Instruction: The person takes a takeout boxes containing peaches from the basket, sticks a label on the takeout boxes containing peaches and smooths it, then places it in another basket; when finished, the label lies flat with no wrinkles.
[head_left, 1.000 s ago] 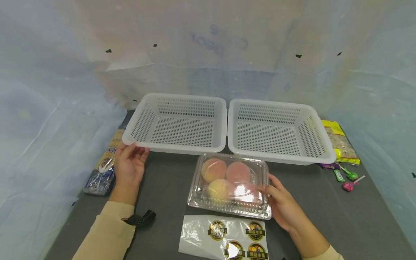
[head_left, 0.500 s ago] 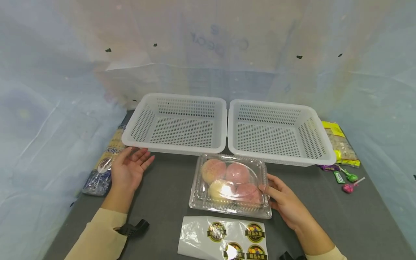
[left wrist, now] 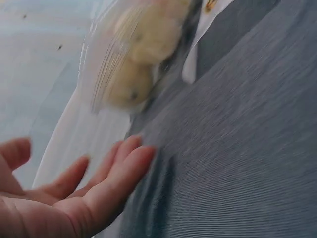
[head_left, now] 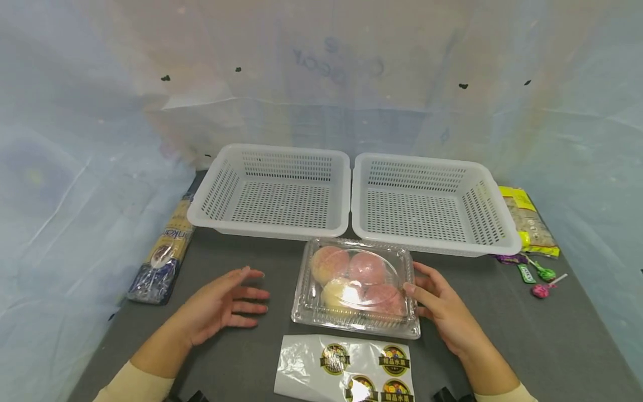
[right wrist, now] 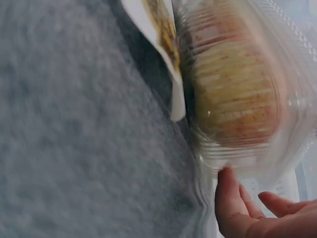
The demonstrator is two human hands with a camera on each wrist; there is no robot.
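Dark grey worktop point(head_left: 261, 357), hung round with pale plastic sheeting. At the left edge lies a long packet of pasta point(head_left: 162, 252), lengthwise front to back. Left hand point(head_left: 221, 304) hovers low over the worktop just left of the clamshell box, palm turned inward, fingers straight and a little apart, holding nothing; a small gap separates its fingertips from the box wall. Left wrist view agrees: fingers point(left wrist: 106, 181) extended, box near but not touched. Clear clamshell box point(head_left: 355, 287) sits mid-worktop toward the front, lid closed, with four peaches point(head_left: 351, 276) inside. Directly in front of it, at the front edge, lies a sticker sheet point(head_left: 346, 368) with round dark-and-gold labels. Behind the box stand two white perforated baskets side by side, left basket point(head_left: 273, 223) and right basket point(head_left: 432, 243), rims nearly touching. Right hand point(head_left: 442, 312) rests against the right side of the box, thumb on the lid's corner and fingers curved round the wall. At the right edge lie a yellow snack packet point(head_left: 527, 220) and, nearer the front, lollipops point(head_left: 540, 276).
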